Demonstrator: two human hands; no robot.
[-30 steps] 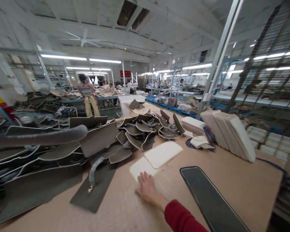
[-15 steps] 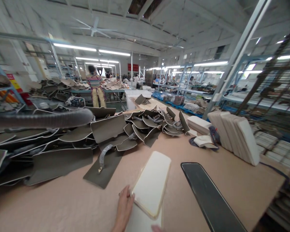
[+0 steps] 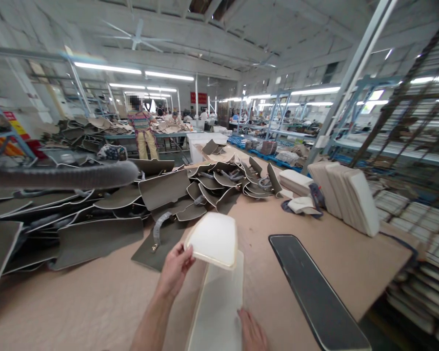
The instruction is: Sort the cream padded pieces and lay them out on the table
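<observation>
My left hand [image 3: 177, 267] pinches the near left corner of a white rounded panel [image 3: 214, 240], its fingers closed on the edge. That panel is tilted up above a second long white panel [image 3: 219, 302], which lies on the table and is partly covered by it. My right hand [image 3: 252, 329] rests at the right edge of the lower panel, fingers stretched out and holding nothing. To the right lies a long dark panel [image 3: 314, 287] with rounded corners. A dark olive bag piece with a wrapped handle [image 3: 163, 226] lies beyond my left hand.
Dark bag pieces [image 3: 164, 192] are heaped along the table's left and far side. A grey ribbed hose [image 3: 62, 175] crosses at left. White panels [image 3: 351, 197] stand in a row at right, near a cloth [image 3: 303, 204]. A person [image 3: 142, 126] stands in the background.
My left hand has raised the upper white panel and tilted it, uncovering more of the lower one. My right hand has come further into view beside the lower panel.
</observation>
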